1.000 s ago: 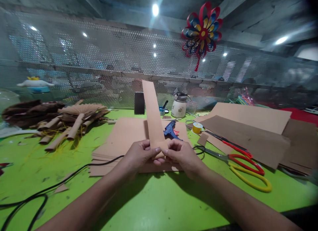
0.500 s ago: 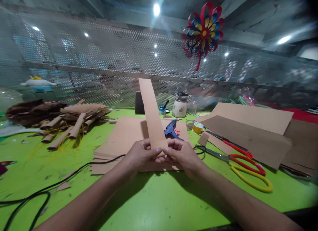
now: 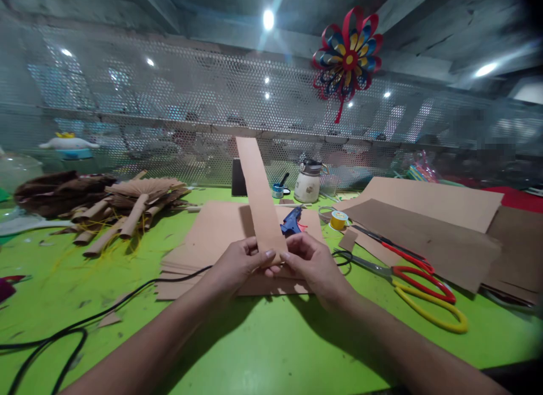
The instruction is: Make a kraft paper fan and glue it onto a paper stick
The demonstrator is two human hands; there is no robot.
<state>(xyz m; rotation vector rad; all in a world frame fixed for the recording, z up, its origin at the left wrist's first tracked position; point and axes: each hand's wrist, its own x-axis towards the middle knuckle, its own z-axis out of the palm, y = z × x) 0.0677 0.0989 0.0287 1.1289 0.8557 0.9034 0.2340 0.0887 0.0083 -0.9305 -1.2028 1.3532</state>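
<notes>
A long brown paper strip [image 3: 259,197] rises from my hands, leaning back and to the left. My left hand [image 3: 244,263] pinches its lower left edge, thumb in front and fingers behind. At the lower right corner, my right hand [image 3: 311,265] grips the strip between thumb and fingers. Beneath both hands lies a stack of brown paper sheets [image 3: 212,231]. A blue glue gun [image 3: 292,220] rests on the stack just behind my right hand.
Scissors with red and yellow handles [image 3: 428,310], a yellow ribbon spool [image 3: 338,220] and large paper sheets [image 3: 424,236] lie right. Rolled paper pieces [image 3: 134,215] are left. A black cable [image 3: 139,287] crosses the green table [image 3: 254,350]. A jug [image 3: 307,180] stands behind.
The fingers of my right hand have lifted slightly and spread a little from the strip's edge. The strip's lower end has shifted slightly; both hands still hold it.
</notes>
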